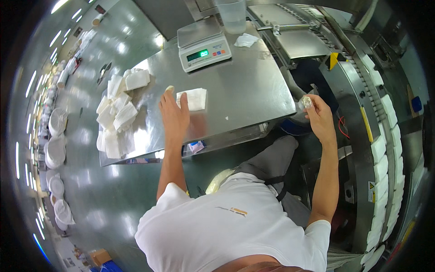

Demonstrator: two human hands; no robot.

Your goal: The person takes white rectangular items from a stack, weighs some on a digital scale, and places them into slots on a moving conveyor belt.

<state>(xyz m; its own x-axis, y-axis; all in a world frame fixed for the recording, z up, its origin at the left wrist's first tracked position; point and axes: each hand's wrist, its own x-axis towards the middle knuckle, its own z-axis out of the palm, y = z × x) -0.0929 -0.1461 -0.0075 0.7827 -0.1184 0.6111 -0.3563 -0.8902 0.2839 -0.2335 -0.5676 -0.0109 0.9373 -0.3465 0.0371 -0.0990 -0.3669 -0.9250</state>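
The folded white cloth (192, 99) lies flat on the steel table (244, 86), in front of the digital scale (204, 45); the left hand (174, 114) rests open beside it, fingers spread, just touching its left edge. The right hand (319, 117), off the table's right edge near the conveyor (385, 136), is pinched shut on a small clear wrapped piece (307, 102). Held over open floor, that piece could drop if the grip loosens. What the wrapper contains is too small to tell, and the pile of white pads (117, 118) left of the cloth is blurred together.

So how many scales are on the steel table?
1: the scale sits at the table's far edge, beside a clear plastic jug.
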